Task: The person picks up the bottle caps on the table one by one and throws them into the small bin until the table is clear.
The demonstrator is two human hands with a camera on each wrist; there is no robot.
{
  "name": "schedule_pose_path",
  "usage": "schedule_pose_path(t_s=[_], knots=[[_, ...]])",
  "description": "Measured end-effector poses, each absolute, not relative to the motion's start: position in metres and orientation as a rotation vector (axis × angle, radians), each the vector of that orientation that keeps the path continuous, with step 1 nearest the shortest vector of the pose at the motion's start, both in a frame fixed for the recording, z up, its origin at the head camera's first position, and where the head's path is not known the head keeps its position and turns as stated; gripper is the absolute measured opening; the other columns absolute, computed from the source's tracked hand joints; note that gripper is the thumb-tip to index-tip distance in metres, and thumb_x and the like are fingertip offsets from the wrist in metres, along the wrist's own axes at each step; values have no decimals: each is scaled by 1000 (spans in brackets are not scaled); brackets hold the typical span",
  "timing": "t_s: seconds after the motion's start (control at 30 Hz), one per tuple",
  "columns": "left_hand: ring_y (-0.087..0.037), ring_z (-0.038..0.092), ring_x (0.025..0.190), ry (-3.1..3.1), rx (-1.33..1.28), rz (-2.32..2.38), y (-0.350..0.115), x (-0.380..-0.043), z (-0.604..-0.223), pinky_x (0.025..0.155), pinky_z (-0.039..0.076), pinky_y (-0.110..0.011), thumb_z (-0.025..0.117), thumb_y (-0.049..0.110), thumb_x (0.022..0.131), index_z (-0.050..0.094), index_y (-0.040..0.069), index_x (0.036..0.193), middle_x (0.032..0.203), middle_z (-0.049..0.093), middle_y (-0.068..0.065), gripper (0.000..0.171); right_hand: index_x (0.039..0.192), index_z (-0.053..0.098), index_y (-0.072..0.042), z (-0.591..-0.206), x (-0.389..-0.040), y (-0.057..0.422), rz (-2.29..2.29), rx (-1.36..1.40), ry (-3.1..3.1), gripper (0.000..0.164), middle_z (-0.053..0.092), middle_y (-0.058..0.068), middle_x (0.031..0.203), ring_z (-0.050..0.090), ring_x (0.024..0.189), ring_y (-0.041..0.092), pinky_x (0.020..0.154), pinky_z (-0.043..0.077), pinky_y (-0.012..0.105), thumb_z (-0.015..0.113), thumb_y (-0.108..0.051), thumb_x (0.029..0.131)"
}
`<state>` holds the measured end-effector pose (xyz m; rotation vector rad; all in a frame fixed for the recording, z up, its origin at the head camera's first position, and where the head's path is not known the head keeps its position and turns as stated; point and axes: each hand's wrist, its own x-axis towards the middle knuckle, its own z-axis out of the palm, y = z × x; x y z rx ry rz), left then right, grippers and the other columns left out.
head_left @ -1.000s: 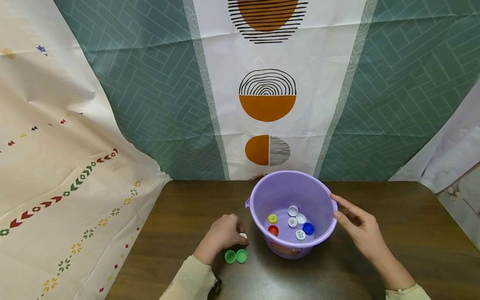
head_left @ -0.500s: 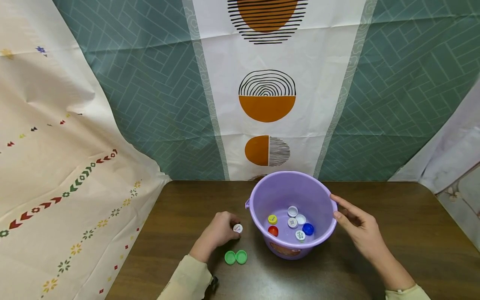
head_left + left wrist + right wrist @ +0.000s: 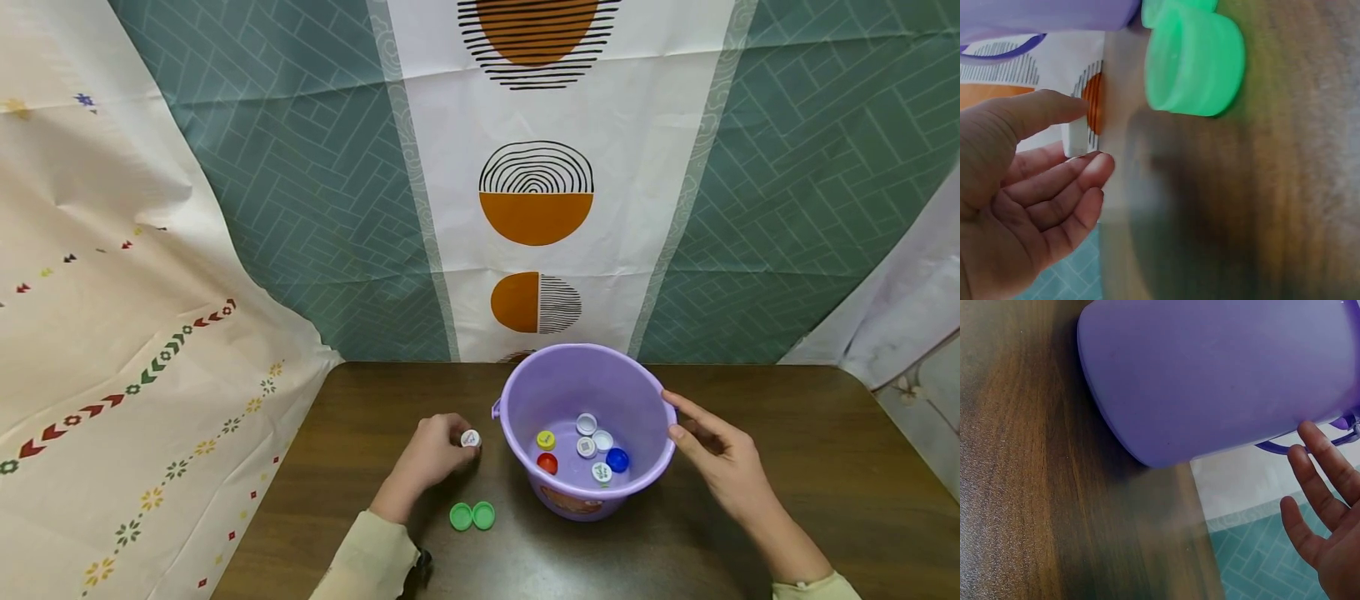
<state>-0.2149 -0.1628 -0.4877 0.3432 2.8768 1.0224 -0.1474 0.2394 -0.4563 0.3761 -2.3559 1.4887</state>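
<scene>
My left hand [image 3: 429,457] pinches a white bottle cap [image 3: 470,438] with a printed top, left of the purple bucket [image 3: 573,500]. In the left wrist view the cap [image 3: 1076,137] sits between thumb and fingers, held off the table. My right hand [image 3: 723,467] touches the bucket's right rim with index finger and thumb; in the right wrist view its other fingers are spread and fairly straight. Inside the bucket lie several white caps [image 3: 602,440], a yellow cap [image 3: 545,440], a red cap [image 3: 547,462] and a blue cap [image 3: 617,459].
Two green caps [image 3: 472,516] lie side by side on the brown table [image 3: 750,550], hollow side up, in front of my left hand. A patterned curtain [image 3: 337,208] hangs behind the table. Cream cloth [image 3: 150,400] drapes along the left.
My left hand has moved farther back and slightly left with the white bottle cap, whose printed top now faces up into view. The right hand and bucket stay put.
</scene>
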Motion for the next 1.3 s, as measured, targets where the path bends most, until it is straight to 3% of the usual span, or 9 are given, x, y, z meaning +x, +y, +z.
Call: schedule_pose_path(t_s=[0.4,0.63,0.83,1.1,1.3], knots=[[-8,57,66,3025,269,1323,-165,-220,-468,58,48,-21,76,23,72,69,16,93,74,64,7,23,134,52,-13,-454,-146,238,1497,365,-2356,46,70,-2,103,65,79,6,63,51,22,60,-4,89],[-10,56,65,3014,195,1626,-167,-222,-459,57,48,-20,80,20,69,71,18,91,70,63,3,24,134,52,-12,-456,-146,239,1494,384,-2356,46,70,3,101,65,80,7,64,52,22,60,-4,89],[-14,57,67,2960,157,1821,-167,-224,-452,58,46,-18,81,21,70,71,18,92,74,65,-3,24,134,52,-13,-457,-146,240,1488,379,-2358,46,70,1,98,65,79,7,63,51,22,60,-4,89],[-24,62,79,2850,124,1898,-160,-214,-422,68,52,-25,79,13,74,69,4,98,87,68,-12,27,134,52,-14,-458,-146,239,1490,378,-2363,46,70,2,99,65,80,6,64,51,21,60,-5,90],[-15,64,82,2844,196,1953,-161,-227,-434,69,53,-24,80,25,73,70,17,95,89,70,-2,26,134,52,-13,-458,-146,239,1503,384,-2360,46,69,6,102,65,81,6,65,51,20,60,-5,89]])
